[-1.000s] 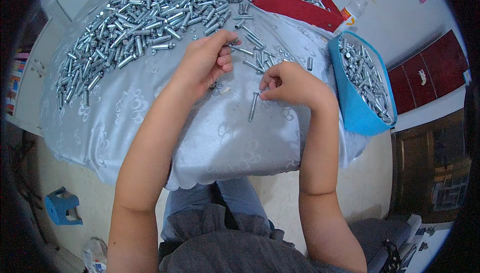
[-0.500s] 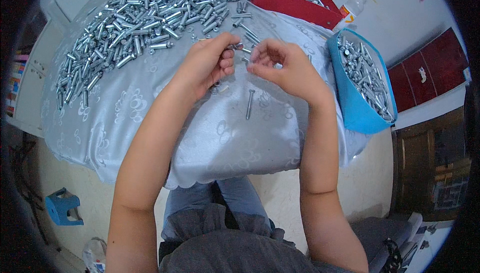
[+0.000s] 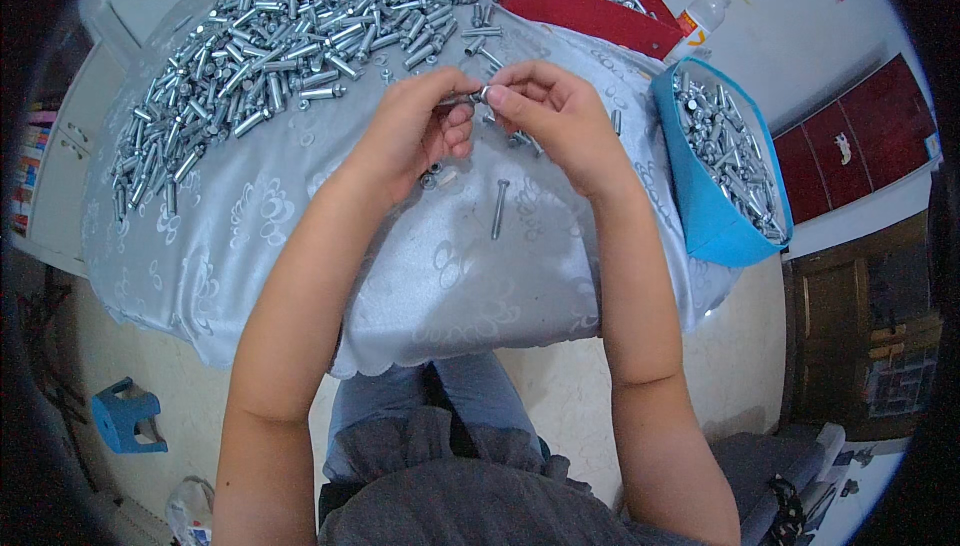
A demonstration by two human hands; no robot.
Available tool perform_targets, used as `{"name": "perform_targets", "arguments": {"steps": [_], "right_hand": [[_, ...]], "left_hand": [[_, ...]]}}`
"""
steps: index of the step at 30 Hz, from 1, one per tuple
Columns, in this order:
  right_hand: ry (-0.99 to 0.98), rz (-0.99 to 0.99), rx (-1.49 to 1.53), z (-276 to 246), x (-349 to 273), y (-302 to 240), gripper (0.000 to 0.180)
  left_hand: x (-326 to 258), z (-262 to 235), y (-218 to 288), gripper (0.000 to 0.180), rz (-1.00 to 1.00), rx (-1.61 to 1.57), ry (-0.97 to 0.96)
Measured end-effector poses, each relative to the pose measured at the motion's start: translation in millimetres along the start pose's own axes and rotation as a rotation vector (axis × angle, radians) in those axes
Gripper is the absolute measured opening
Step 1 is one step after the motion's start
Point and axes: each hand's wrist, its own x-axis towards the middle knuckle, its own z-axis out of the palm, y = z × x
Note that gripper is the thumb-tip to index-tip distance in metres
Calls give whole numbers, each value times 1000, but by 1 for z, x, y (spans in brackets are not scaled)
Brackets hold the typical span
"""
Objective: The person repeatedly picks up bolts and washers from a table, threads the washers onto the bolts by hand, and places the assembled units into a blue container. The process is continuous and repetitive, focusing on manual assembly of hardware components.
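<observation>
My left hand is closed around a metal bolt, its end poking out past thumb and forefinger. At that end my right hand pinches a small shiny ring-like part, perhaps a nut or washer; fingers partly cover it. Below the hands a single long bolt lies on the cloth. Beside my left wrist are a few small dark nuts or washers. More bolts lie just beyond and under my right hand.
A big heap of silver expansion bolts covers the table's far left. A red box of bolts stands at the back, and a blue bin of bolts at the right. A white bottle is behind them. The satin tablecloth hangs over the front edge.
My right hand has moved in to the left and closed at the bolt's end, where its fingers were apart from it before. The left hand has barely moved.
</observation>
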Motion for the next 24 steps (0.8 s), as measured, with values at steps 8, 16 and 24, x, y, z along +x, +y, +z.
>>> {"name": "perform_targets", "arguments": {"steps": [8, 16, 24], "right_hand": [[-58, 136, 108, -4, -3, -3, 19], [-72, 20, 170, 9, -4, -5, 20], [144, -374, -372, 19, -1, 11, 23]], "left_hand": [[1, 5, -3, 22, 53, 99, -29], [-2, 6, 1, 24, 112, 45, -23], [4, 0, 0, 27, 153, 85, 147]]}}
